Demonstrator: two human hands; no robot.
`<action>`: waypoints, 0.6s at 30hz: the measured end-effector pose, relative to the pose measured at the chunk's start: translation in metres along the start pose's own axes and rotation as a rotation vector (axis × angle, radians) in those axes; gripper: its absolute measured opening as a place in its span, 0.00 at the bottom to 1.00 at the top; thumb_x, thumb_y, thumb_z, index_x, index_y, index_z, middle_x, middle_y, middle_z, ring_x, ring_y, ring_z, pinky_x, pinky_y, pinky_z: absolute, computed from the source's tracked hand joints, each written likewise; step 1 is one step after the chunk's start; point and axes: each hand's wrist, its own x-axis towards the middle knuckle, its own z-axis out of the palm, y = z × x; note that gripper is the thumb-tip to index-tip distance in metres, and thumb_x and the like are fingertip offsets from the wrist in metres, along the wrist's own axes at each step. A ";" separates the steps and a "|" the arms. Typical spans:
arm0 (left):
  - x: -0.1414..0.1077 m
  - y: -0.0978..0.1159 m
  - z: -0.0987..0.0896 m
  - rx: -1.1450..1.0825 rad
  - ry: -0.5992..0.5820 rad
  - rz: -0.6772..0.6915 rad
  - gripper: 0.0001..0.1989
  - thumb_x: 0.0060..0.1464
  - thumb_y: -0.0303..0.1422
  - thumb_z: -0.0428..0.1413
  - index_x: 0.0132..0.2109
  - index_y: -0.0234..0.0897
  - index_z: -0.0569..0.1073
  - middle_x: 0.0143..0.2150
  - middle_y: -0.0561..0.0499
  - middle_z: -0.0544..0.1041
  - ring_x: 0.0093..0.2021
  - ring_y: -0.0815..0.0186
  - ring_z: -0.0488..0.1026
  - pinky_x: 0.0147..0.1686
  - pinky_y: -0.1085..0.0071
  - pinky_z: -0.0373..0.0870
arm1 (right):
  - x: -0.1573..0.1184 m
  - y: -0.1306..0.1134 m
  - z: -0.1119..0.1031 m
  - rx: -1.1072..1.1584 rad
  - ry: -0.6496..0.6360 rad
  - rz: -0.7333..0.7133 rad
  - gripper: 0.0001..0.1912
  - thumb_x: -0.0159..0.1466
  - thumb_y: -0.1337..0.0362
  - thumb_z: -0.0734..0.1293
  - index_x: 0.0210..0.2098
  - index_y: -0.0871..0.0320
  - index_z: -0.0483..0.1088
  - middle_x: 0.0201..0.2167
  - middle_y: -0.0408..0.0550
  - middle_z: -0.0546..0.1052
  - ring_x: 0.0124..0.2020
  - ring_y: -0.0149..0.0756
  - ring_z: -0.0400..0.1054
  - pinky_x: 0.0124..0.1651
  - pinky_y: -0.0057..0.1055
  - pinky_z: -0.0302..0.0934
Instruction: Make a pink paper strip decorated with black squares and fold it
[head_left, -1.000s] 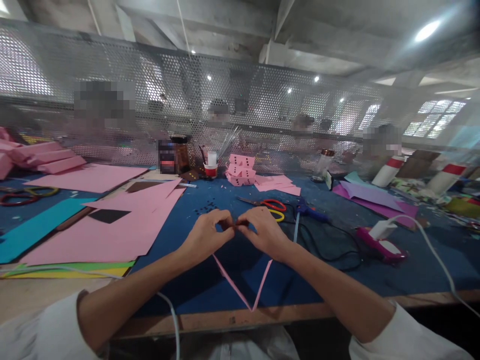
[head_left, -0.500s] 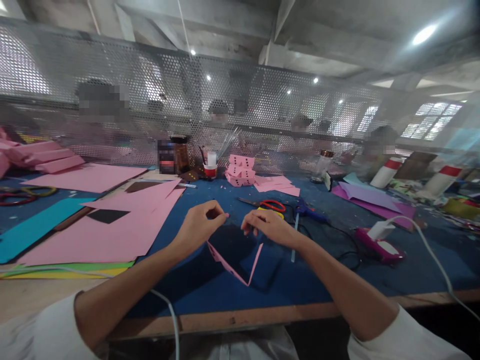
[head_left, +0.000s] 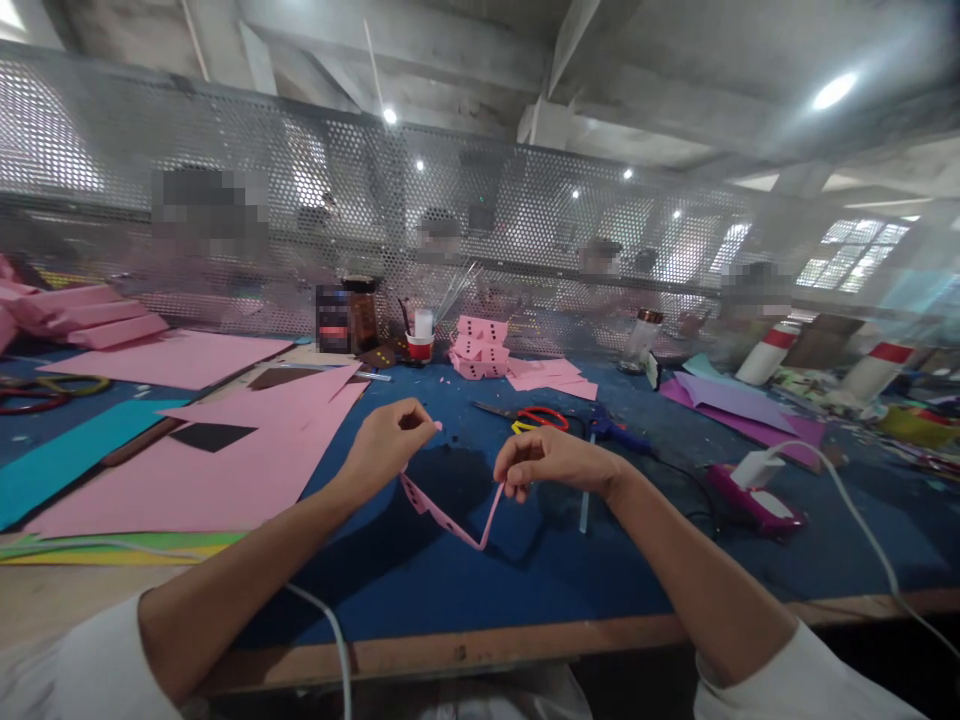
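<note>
A folded pink paper strip (head_left: 442, 518) with dark spots hangs in a V shape over the blue table mat. My left hand (head_left: 386, 440) pinches its left end between thumb and fingertips, and a bit of pink shows at the fingertips. The strip's right arm rises to my right hand (head_left: 551, 462), whose bent fingers close on the tip. These fingers partly hide that end. Just behind my right hand lie scissors (head_left: 551, 418) with red and yellow handles, and a blue glue gun (head_left: 619, 432) with a glue stick hanging from it.
Pink sheets (head_left: 300, 430) and a teal strip (head_left: 82, 455) cover the left side. Spotted pink paper boxes (head_left: 481, 348) are stacked at the back, beside a red-and-white cup (head_left: 420, 347). A magenta power strip (head_left: 757, 500) with a white cable sits right. Behind stands a perforated screen (head_left: 495, 215).
My right hand has come down onto the free right end of the pink strip. My left hand has shifted slightly left with the strip, which now sits a little higher.
</note>
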 end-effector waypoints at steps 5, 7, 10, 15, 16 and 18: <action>0.002 -0.001 -0.001 0.002 -0.005 -0.007 0.12 0.51 0.41 0.56 0.26 0.38 0.70 0.24 0.54 0.74 0.26 0.66 0.69 0.30 0.71 0.62 | 0.004 0.003 0.003 -0.010 0.042 0.002 0.18 0.55 0.57 0.76 0.41 0.61 0.75 0.34 0.47 0.79 0.32 0.30 0.74 0.40 0.28 0.68; 0.003 0.001 -0.002 -0.014 -0.005 -0.018 0.11 0.51 0.41 0.56 0.27 0.38 0.71 0.24 0.54 0.74 0.27 0.65 0.70 0.30 0.71 0.63 | 0.005 0.005 0.003 -0.026 0.059 -0.004 0.17 0.55 0.57 0.76 0.39 0.61 0.75 0.33 0.47 0.79 0.32 0.30 0.74 0.40 0.28 0.68; 0.003 0.005 -0.004 -0.078 -0.028 -0.043 0.11 0.50 0.40 0.57 0.29 0.37 0.74 0.25 0.54 0.74 0.28 0.64 0.71 0.31 0.70 0.63 | 0.007 0.008 0.002 -0.034 0.085 -0.011 0.16 0.55 0.56 0.75 0.38 0.60 0.75 0.33 0.46 0.79 0.33 0.31 0.74 0.41 0.29 0.69; 0.000 0.003 -0.011 -0.239 -0.106 -0.114 0.11 0.49 0.39 0.59 0.35 0.36 0.76 0.29 0.52 0.77 0.33 0.64 0.73 0.36 0.69 0.65 | 0.008 0.007 0.002 -0.036 0.125 -0.041 0.15 0.56 0.56 0.75 0.36 0.61 0.75 0.31 0.45 0.78 0.32 0.30 0.73 0.40 0.29 0.68; -0.001 0.003 -0.013 -0.269 -0.129 -0.137 0.11 0.49 0.39 0.59 0.36 0.36 0.77 0.30 0.51 0.78 0.34 0.63 0.73 0.37 0.69 0.65 | 0.008 0.006 0.002 -0.047 0.133 -0.052 0.15 0.56 0.56 0.75 0.36 0.61 0.75 0.31 0.44 0.78 0.32 0.29 0.72 0.40 0.28 0.68; -0.003 0.004 -0.016 -0.323 -0.166 -0.184 0.11 0.50 0.39 0.59 0.37 0.36 0.77 0.31 0.50 0.78 0.36 0.63 0.74 0.39 0.69 0.65 | 0.008 0.005 0.001 -0.074 0.142 -0.071 0.14 0.58 0.57 0.74 0.36 0.60 0.75 0.32 0.44 0.77 0.32 0.28 0.72 0.40 0.27 0.67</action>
